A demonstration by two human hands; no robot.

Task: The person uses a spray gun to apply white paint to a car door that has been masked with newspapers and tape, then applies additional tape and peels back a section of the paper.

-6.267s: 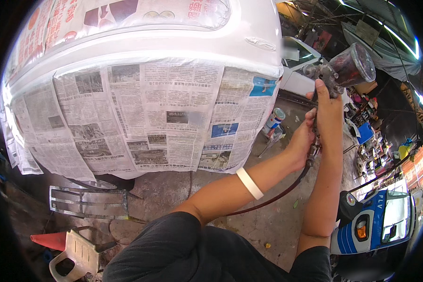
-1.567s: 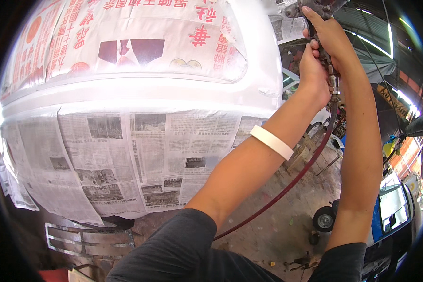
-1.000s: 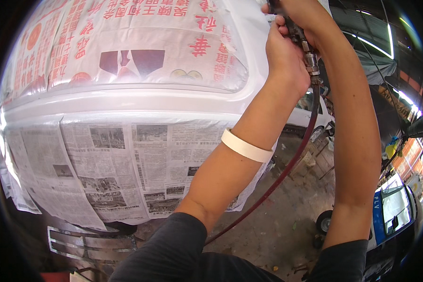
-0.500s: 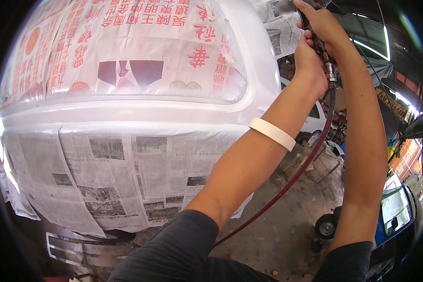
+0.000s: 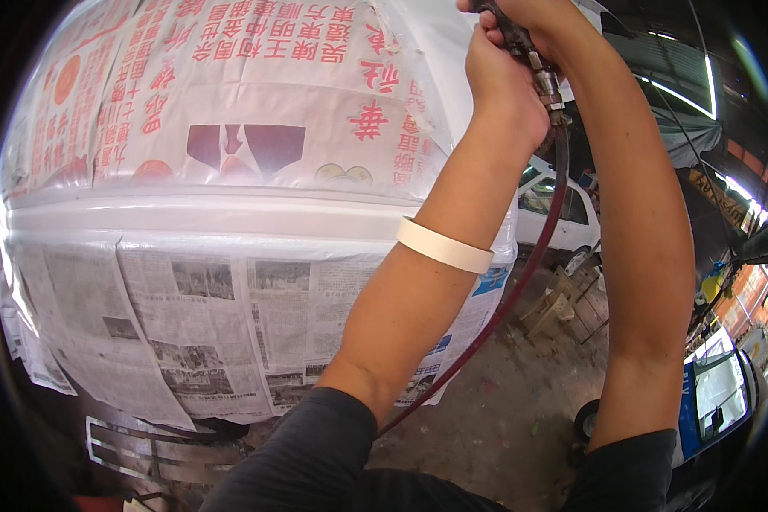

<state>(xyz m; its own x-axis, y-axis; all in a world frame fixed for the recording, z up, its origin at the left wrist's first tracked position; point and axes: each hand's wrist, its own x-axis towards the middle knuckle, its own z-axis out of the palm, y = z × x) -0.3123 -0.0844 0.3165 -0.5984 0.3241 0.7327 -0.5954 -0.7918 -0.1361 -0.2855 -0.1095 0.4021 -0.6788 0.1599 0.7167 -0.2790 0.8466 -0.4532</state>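
Note:
At the top, my left hand (image 5: pixel 508 90) is closed around the lower part of a dark spray gun (image 5: pixel 517 34), beside its metal hose fitting (image 5: pixel 548 90). My right hand (image 5: pixel 544 19) grips the gun higher up, largely cut off by the frame's edge; the gun's head is out of view. A red hose (image 5: pixel 535 256) runs down from the fitting behind my left forearm, which wears a cream masking-tape ring (image 5: pixel 444 247). Left of my hands stands a white vehicle (image 5: pixel 230 209), masked with red-printed paper (image 5: pixel 273 77) above and newspaper (image 5: pixel 196 324) below.
A white car (image 5: pixel 542 230) stands behind the hose, with a wooden stool (image 5: pixel 563 311) on the stained floor (image 5: pixel 520 392). A blue and white vehicle (image 5: pixel 708 410) is at lower right. A metal frame (image 5: pixel 145 444) lies at lower left; strip lights hang at upper right.
Since half a second ago my hands and the gun have moved up and left in view. Compared with six seconds ago they are much higher, and the gun's cup has left view.

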